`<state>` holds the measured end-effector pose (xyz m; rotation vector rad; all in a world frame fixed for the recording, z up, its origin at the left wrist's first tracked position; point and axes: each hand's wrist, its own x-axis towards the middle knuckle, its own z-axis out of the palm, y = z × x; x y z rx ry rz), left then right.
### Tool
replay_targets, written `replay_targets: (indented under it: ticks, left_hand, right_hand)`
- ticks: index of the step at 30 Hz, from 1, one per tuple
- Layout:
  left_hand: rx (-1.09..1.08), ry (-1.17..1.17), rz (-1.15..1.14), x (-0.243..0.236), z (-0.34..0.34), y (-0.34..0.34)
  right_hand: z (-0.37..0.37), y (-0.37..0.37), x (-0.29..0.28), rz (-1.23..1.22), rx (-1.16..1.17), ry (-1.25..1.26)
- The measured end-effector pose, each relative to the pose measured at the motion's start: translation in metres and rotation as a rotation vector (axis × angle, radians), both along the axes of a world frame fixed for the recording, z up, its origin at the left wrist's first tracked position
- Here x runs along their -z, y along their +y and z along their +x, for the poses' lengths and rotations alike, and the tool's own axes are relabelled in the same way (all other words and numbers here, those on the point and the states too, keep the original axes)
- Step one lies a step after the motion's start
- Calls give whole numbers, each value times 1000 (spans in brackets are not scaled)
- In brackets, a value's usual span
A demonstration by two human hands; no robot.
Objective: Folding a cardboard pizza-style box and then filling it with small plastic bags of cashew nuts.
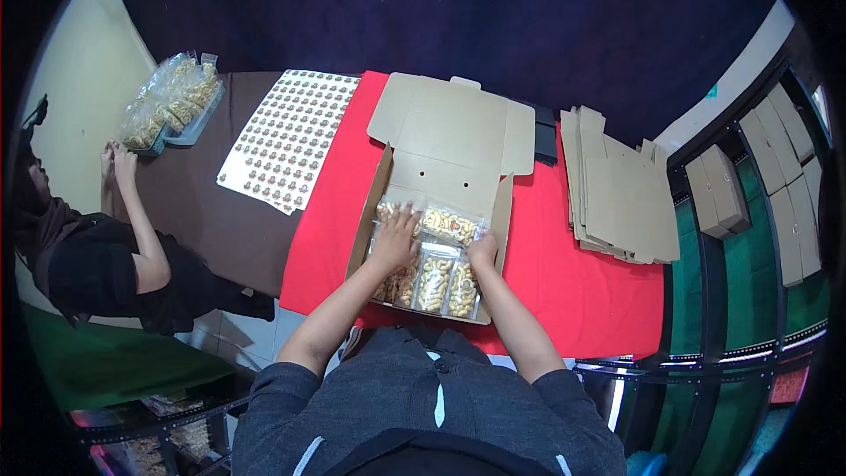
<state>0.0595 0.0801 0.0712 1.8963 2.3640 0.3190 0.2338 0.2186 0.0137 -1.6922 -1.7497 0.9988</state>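
Observation:
An unfolded-lid cardboard box (377, 203) lies in front of me, holding several clear packets of pale, curved nuts that look like cashews. In its near part some packets stand in a row, among them a nut packet (434, 282); another nut packet (450, 225) lies crosswise toward the far side. My left hand (397, 236) rests on the packets at the box's left, fingers spread. At the right wall my right hand (482, 249) is closed at the end of the crosswise packet, its fingertips partly hidden.
The table wears a red cloth (573, 300). Sticker sheets (286, 137) lie left, flattened cardboard boxes (621, 185) right. Beyond the sheets is a blue tray (198, 123) of bagged nuts; a person (115, 256) stands there. Shelves (740, 238) with closed boxes line the right.

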Motion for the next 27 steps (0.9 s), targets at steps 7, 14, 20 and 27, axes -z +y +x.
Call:
replay_targets:
  ticks: [7, 14, 20, 27]
  left_hand:
    - [163, -110, 70, 3, 20, 15]
    - [161, -137, 10, 2, 20, 13]
    - [174, -84, -12, 19, 26, 14]
    - [156, -46, -94, 20, 26, 6]
  right_hand:
    - [8, -5, -13, -5, -71, -136]
    - [17, -23, -35, 41, -129, -30]
    - [23, -16, -9, 183, -179, -13]
    - [21, -20, -25, 40, -265, -84]
